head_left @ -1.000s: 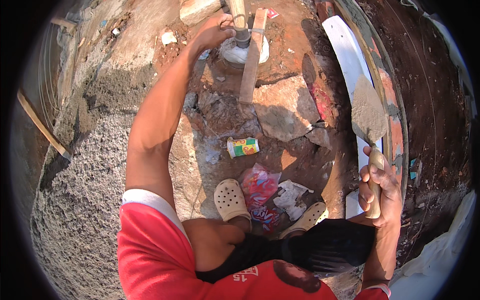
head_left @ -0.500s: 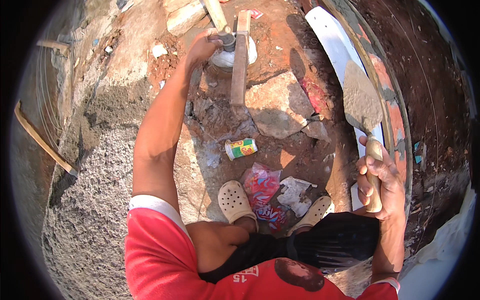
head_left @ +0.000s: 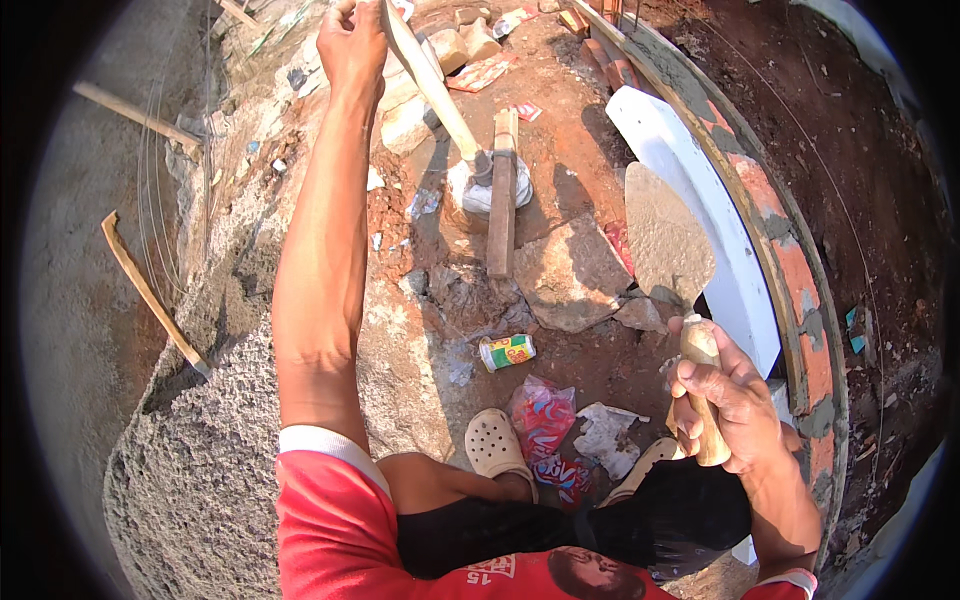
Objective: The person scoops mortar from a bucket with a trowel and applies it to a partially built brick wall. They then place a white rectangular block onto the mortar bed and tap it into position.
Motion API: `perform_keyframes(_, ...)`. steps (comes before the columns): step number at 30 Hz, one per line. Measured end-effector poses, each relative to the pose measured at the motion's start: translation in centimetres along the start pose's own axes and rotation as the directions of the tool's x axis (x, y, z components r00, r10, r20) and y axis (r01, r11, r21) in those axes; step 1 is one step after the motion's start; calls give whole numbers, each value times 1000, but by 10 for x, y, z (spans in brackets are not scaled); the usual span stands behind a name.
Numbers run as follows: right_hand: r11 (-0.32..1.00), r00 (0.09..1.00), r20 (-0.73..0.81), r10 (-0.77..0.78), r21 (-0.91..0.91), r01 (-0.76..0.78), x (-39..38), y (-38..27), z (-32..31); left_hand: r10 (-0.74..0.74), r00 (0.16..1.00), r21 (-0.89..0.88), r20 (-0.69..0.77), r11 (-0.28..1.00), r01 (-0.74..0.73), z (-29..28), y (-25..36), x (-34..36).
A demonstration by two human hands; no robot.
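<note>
The shirt [head_left: 345,550] is red. Its short sleeves [head_left: 325,495] end in white bands [head_left: 335,450]. On the front are a white print [head_left: 491,569] and a dark, round picture [head_left: 590,575]. The shorts [head_left: 480,535] are black. The cream clogs [head_left: 495,450] have little round holes [head_left: 489,436]. The left hand [head_left: 353,50] and right hand [head_left: 732,400] are bare.

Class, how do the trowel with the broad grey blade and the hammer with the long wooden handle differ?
The trowel has a short, thick handle; the hammer has a longer, slimmer one. The trowel ends in a broad, flat blade, the hammer in a compact grey head. The trowel is gripped in the right hand; the hammer slants, its head by a white bundle. Both have wooden handles.
</note>
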State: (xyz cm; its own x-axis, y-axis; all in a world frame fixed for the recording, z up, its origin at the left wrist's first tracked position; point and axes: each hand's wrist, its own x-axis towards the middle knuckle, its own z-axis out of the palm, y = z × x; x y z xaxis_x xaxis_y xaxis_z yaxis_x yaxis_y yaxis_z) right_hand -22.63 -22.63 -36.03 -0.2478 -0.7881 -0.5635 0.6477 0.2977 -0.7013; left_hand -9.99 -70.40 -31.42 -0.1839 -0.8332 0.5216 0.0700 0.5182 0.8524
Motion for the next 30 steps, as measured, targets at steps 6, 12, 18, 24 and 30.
perform_keyframes(6, 998, 994, 111, 1, -65, 6, -12, -1, 7, 225, 941, 305, -251, 941, -143, 12, 11, -26)
perform_keyframes(12, 978, 969, 192, -155, -106, 178, 4, -32, 11, 20, 996, 452, -87, 892, 21, 20, -31, -118)
perform_keyframes(18, 910, 877, 257, -406, 26, 414, 53, -121, 72, -426, 799, 562, 424, 815, 137, 27, -68, -181)
perform_keyframes(24, 868, 793, 375, -480, 333, 368, 98, -145, 107, -441, 562, 694, 700, 605, -389, 39, -66, -192)
perform_keyframes(30, 962, 816, 513, -268, 186, 199, 143, -128, 86, -468, 613, 728, 637, 627, -278, 8, -28, -174)
